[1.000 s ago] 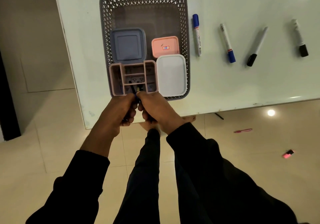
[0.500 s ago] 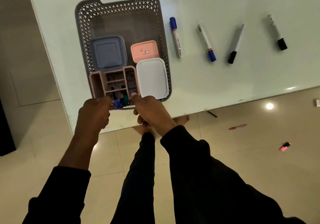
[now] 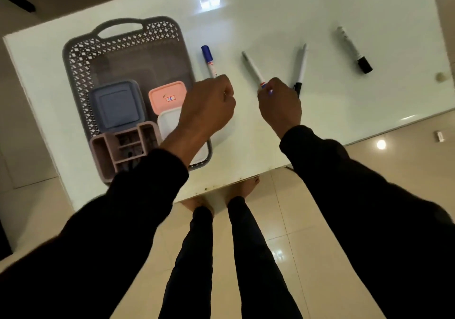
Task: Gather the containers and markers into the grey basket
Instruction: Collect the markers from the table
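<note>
fingers of the left hand [image 3: 209, 107] are being curled inward at the lower end of the blue-capped marker [image 3: 208, 60]; whether that marker is being pinched cannot be told, as the knuckles are hiding the contact. at the far left, the grey basket [image 3: 81, 77] is being seen as a perforated plastic tray with a lattice wall and a looped handle at its far end, standing close to the left edge of the white table [image 3: 270, 23]. inside it, a square blue-grey lidded container [image 3: 115, 104], a small pink lidded container [image 3: 167, 94], a white lidded container [image 3: 167, 121] and a pink divided organiser [image 3: 118, 148] are being packed into the near half, while the far half of the basket floor is being left open. the left forearm is being held across the basket's near right corner. to the right, fingers of the right hand [image 3: 280, 104] are being closed on the blue tip of a white marker [image 3: 253, 70]. just beside that hand a slim black-tipped marker [image 3: 301, 67] is lying, and well apart at the right a thicker black-capped marker [image 3: 353, 49] is lying. the glossy tabletop is reflecting light, with wide bare room between the markers.
</note>
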